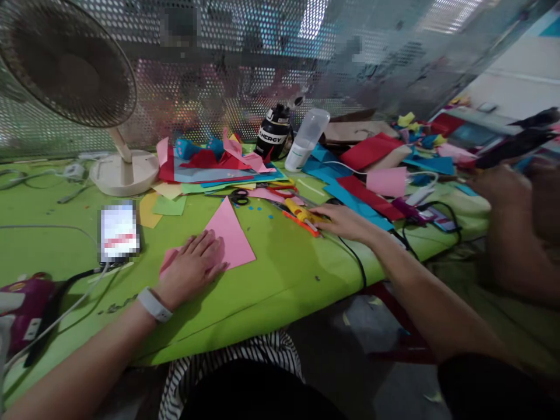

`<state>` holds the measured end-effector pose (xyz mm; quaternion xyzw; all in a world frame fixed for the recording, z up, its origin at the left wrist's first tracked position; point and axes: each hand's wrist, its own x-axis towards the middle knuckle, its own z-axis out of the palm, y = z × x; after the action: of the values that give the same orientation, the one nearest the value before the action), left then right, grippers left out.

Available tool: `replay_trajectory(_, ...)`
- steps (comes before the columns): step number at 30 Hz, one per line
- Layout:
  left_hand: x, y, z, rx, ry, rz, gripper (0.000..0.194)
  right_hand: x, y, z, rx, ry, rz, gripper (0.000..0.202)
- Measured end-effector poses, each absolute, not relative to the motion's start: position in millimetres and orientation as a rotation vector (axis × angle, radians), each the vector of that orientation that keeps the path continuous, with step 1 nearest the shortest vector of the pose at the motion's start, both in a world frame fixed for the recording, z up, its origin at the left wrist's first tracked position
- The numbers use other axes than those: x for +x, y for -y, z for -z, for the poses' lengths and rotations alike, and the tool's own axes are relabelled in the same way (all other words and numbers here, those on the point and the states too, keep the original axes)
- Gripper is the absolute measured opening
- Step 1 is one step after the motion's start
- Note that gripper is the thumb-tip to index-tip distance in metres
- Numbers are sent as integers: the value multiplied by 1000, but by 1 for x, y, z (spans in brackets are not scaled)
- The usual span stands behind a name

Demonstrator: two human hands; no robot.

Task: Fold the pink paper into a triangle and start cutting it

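Note:
My left hand (192,262) lies flat, fingers stretched out, on a pink sheet of paper (234,239) folded to a point at the top. To the right, my right hand (343,220) has its fingers around the near end of a yellow-handled tool (297,209); its exact kind is unclear. Touching that tool is an orange-handled item (301,223), partly covered. Black-handled scissors (239,197) rest just beyond the pink sheet's tip. Small blue paper dots are scattered near them.
A desk fan (125,172) and a phone (119,231) stand at left. Behind are stacked coloured papers (210,172), a black bottle (272,137) and a clear-topped bottle (306,143). A purple glue gun (30,309) lies near left. Another person's arm (503,192) reaches in at right. Cables cross the table.

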<state>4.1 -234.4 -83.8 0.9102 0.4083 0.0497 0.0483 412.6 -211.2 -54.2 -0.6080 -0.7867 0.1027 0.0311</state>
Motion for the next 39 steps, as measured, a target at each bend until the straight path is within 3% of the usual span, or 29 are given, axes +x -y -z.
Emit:
replay_trajectory(7, 3, 234, 85, 2791, -1248, -157, 70, 429, 222, 57, -1652, 2381, -197, 41)
replay_trajectory(13, 4, 234, 82, 2786, -1230, -140, 67, 462, 226, 57, -1717, 2134, -30, 42)
replay_trajectory(19, 3, 233, 85, 2796, -1223, -182, 65, 488, 220, 67, -1857, 2233, -53, 41)
replay_trajectory(24, 3, 233, 86, 2801, -1242, -176, 67, 448, 226, 58, -1865, 2169, 151, 40)
replay_trajectory(32, -3, 233, 82, 2800, -1216, -168, 68, 368, 205, 61, -1931, 2484, -50, 42)
replay_trajectory(39, 1, 239, 73, 2846, -1145, -167, 56, 372, 209, 59, -2116, 2087, -96, 30)
